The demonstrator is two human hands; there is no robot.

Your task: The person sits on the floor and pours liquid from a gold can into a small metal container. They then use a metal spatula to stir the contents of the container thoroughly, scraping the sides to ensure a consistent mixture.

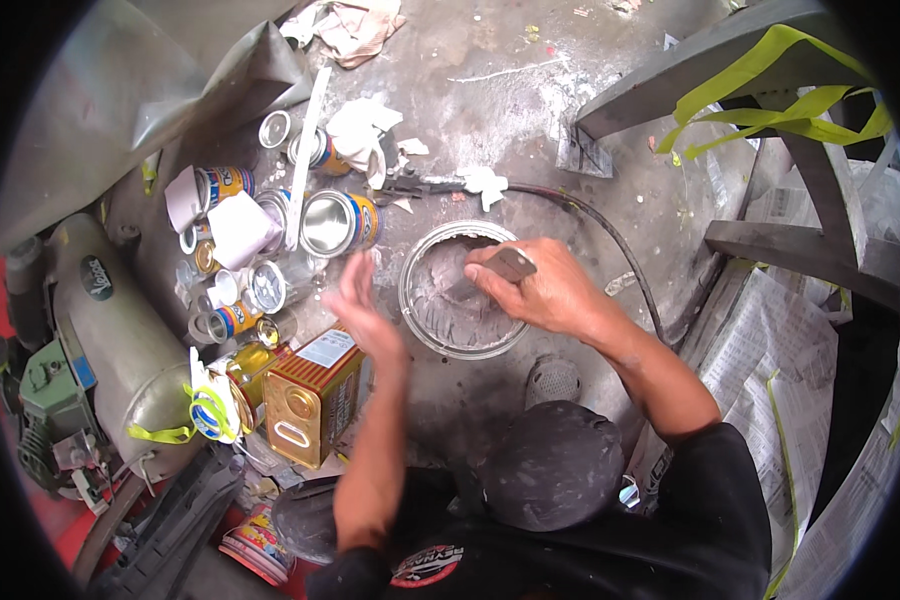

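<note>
My right hand (548,288) grips a putty knife (511,263) by its handle, over a round open tin (407,312). The blade reaches down into greyish-pink putty (448,318) inside the tin, so its end is hard to make out. Just left of the tin's rim, my left hand (363,312) is raised with its fingers stretched out and nothing in it. It looks slightly blurred. Below that hand stands a rectangular gold and red metal can (308,412).
Several paint tins, including an open one (330,222), crowd the left beside clear cups. A black hose (610,228) curves past the tin. Farther left lies a green air compressor (120,330). Grey metal stand legs (660,75) and newspaper (780,350) are at the right.
</note>
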